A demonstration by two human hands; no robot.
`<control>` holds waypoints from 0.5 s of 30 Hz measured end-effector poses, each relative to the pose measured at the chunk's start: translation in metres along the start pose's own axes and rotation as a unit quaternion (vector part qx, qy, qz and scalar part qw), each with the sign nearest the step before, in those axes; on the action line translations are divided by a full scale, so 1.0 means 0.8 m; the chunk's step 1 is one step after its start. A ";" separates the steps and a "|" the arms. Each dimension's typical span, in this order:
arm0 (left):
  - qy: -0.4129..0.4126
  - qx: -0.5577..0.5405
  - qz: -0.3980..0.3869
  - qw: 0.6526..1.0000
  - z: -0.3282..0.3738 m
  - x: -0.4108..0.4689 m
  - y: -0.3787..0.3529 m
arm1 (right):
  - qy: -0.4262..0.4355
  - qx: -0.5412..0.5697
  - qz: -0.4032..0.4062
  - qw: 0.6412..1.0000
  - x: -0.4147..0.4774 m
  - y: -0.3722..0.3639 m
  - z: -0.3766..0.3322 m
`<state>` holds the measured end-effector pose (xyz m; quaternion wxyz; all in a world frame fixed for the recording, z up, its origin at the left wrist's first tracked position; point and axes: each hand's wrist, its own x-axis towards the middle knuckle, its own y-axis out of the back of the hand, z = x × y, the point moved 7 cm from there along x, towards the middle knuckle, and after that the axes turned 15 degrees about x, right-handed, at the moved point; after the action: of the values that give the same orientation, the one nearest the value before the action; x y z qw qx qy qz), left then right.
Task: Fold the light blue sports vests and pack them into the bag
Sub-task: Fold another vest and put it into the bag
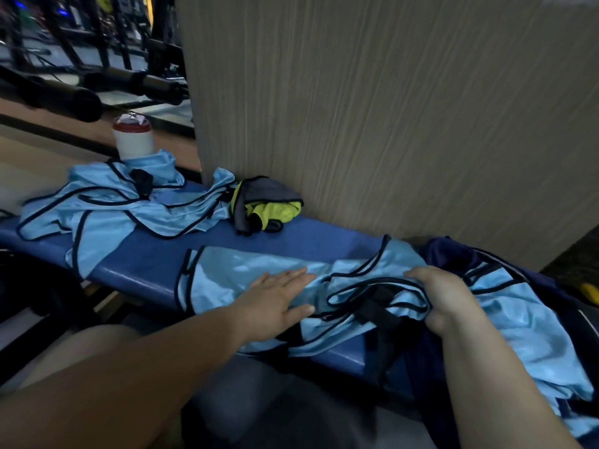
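Vest (246,270) in light blue with black trim lies spread across the blue bench (155,254), which runs along a tall wood-grain panel (389,108), the biggest thing on my feed. At the bench's right end I see a dark navy bag (453,254) with more light blue cloth lying over it. At the left end a loose pile of the same vests (107,202) is heaped. The left hand (275,303) lies flat on the spread vest, fingers straight, thumb out to the side, palm pressing the cloth to the bench. The right hand (440,296) is curled round the bunched end of that vest, fingers over and thumb under, gripping cloth and black trim just beside the bag. Against the panel lies a crumpled neon yellow and grey garment (265,205). A white bottle with a red band (133,137) stands behind the pile, too blurred for me to read any writing
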<state>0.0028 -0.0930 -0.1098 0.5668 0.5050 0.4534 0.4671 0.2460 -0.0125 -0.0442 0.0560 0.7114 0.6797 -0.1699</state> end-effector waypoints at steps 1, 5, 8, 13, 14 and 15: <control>0.007 0.006 -0.019 1.000 -0.006 -0.005 -0.005 | 0.005 0.000 0.006 1.000 -0.001 0.001 -0.007; 0.017 0.059 -0.058 0.996 -0.020 -0.006 -0.024 | 0.044 -0.139 0.000 0.989 -0.001 0.011 -0.032; 0.025 0.082 -0.056 0.995 -0.020 0.011 -0.021 | 0.092 -0.233 -0.007 0.968 -0.006 0.018 -0.053; 0.012 0.098 -0.090 0.991 -0.006 0.057 -0.016 | 0.103 -0.098 -0.011 0.990 0.001 0.034 -0.065; 0.011 0.101 -0.090 0.991 -0.002 0.068 -0.014 | 0.114 -0.073 0.009 0.991 0.004 0.039 -0.068; 0.013 0.103 -0.088 0.991 0.002 0.078 -0.011 | 0.126 -0.050 0.033 0.990 0.005 0.045 -0.071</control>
<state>0.0149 -0.0318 -0.1213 0.5452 0.5125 0.5490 0.3725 0.2913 0.0064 0.0022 0.0105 0.7454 0.6652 -0.0427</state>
